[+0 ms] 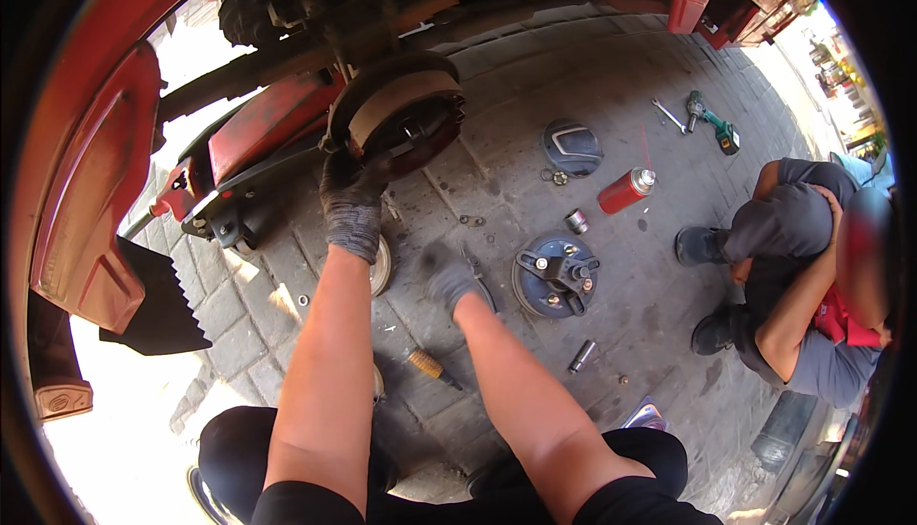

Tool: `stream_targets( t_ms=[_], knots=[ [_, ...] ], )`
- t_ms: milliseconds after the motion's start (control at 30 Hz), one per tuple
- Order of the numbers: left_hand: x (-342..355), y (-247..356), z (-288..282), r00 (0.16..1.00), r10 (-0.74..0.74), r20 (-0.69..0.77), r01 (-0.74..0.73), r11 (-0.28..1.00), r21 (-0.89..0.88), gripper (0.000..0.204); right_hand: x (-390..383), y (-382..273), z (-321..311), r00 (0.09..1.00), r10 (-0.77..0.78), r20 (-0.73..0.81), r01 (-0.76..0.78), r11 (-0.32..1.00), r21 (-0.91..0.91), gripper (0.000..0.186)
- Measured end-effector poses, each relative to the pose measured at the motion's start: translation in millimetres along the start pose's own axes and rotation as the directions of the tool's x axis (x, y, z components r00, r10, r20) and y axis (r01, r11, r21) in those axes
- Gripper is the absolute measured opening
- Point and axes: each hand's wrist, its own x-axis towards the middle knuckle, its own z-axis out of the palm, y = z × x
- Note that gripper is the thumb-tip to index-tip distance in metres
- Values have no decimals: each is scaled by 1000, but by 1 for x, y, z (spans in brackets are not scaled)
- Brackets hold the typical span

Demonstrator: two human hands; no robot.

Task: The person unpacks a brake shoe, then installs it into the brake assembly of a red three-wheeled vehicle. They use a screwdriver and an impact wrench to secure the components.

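My left hand [351, 202], in a grey knit glove, grips the lower rim of a round brake assembly [396, 100] with curved shoes, mounted on the vehicle's underside. My right hand [441, 272], also gloved, is smeared by motion low over the pavement, near a dark curved part [478, 281]; its fingers are unclear. A pale ring [382, 267] lies behind my left forearm, partly hidden. To the right lie a round hub with a puller-like fitting [556, 275], a socket [576, 221] and a long socket [582, 356]. A yellow-handled tool [430, 367] lies between my forearms.
A red floor jack [244, 138] stands left, beside red bodywork [86, 200]. A spray can [626, 191], dark domed cap [573, 148], wrench [669, 116] and green power tool [714, 124] lie on the pavement [497, 191]. Another person [802, 229] sits at the right.
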Motion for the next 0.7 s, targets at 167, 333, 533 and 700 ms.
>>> stream_targets(
  t_ms=[167, 333, 533, 700],
  knots=[
    [-8, 7, 0, 988, -154, 26, 156, 974, -167, 48, -82, 22, 85, 900, -49, 434, 250, 872, -421, 45],
    [-13, 0, 3, 987, -155, -47, 142, 969, -203, 44, -94, 42, 105, 925, 114, 362, -1, 955, -298, 37],
    [-5, -18, 4, 999, -27, -17, 23, 980, -197, 41, -46, -7, -28, 850, -196, 489, 435, 784, -442, 45],
    [6, -23, 5, 999, -18, 26, 15, 995, 97, 39, -63, -51, -204, 973, -229, 0, 229, 973, 40, 40]
  ],
)
